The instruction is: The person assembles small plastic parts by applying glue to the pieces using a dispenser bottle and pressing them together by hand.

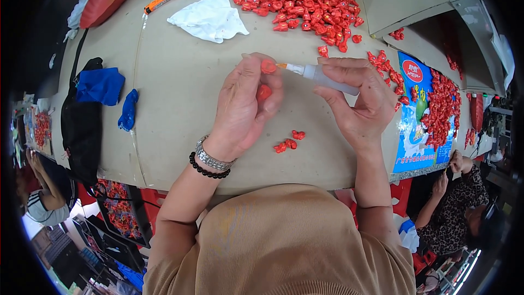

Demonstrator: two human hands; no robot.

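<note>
Between the thumb and fingers of my left hand is a small red plastic piece. A second red piece rests lower down against the same fingers. My right hand grips a translucent white squeeze bottle lying almost level. Its narrow orange-tinted tip points left and meets, or nearly meets, the upper red piece; I cannot tell if they touch. On the table below my hands lie a few loose red pieces.
A big heap of red pieces covers the far table, beside a white cloth and an orange tube. Blue cloths and a black bag lie left. More pieces sit on a blue printed sheet at right, near another person's hands.
</note>
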